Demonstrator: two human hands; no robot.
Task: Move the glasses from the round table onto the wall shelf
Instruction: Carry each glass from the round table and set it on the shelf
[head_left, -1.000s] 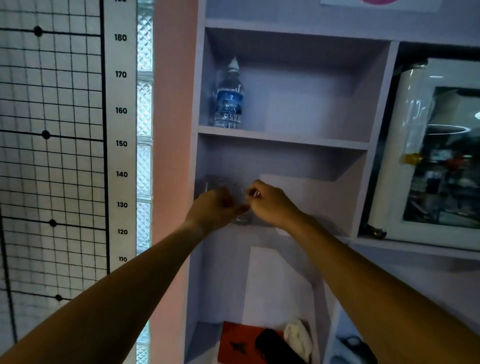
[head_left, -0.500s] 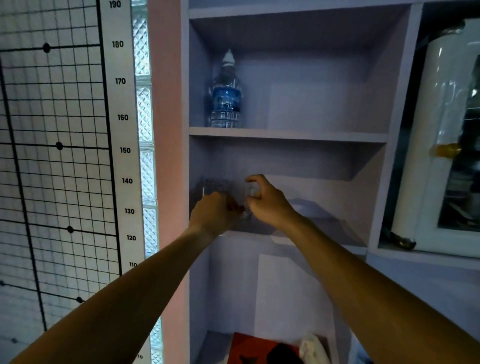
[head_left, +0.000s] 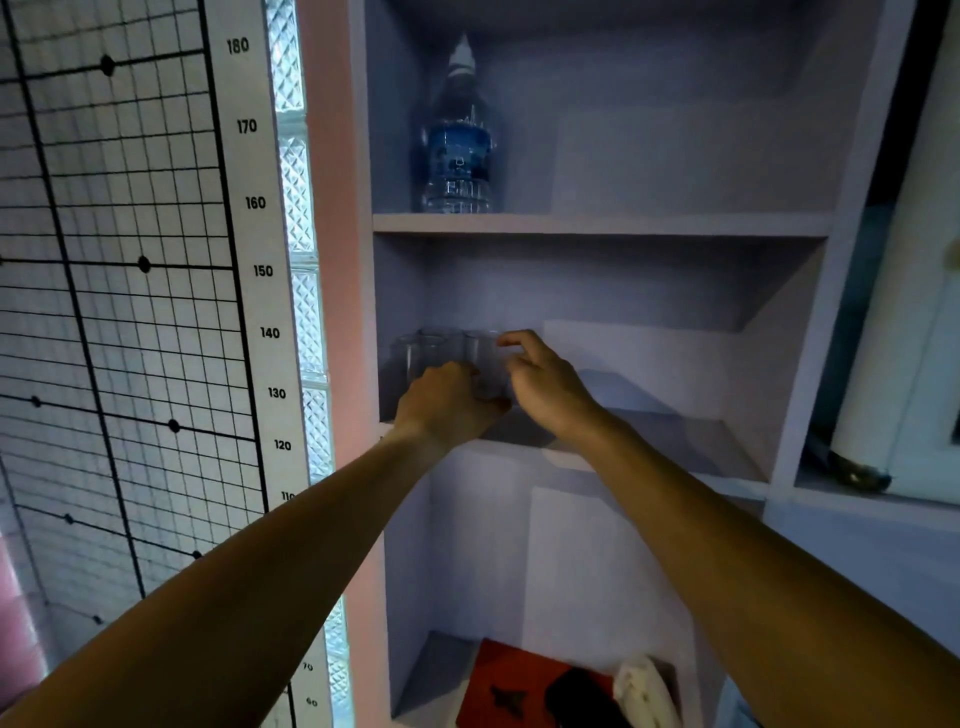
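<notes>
Several clear glasses (head_left: 439, 348) stand close together at the left end of the lilac wall shelf's middle board (head_left: 675, 441). My left hand (head_left: 447, 402) is at their base, fingers curled around the lower part of the front glass (head_left: 485, 366). My right hand (head_left: 545, 387) is just right of that glass, fingers apart, the index finger lifted beside its rim. The hands hide the glasses' bottoms. The round table is out of view.
A water bottle (head_left: 457, 145) stands on the board above. The lower compartment holds a red item (head_left: 509, 691), a black object (head_left: 582, 696) and a white cloth (head_left: 644, 686). A height chart (head_left: 254, 270) hangs left; a white cabinet (head_left: 893, 364) stands right.
Both hands pushed deeper into the shelf with the glasses. My right hand's fingers have spread away from the glass; the left stays curled on it.
</notes>
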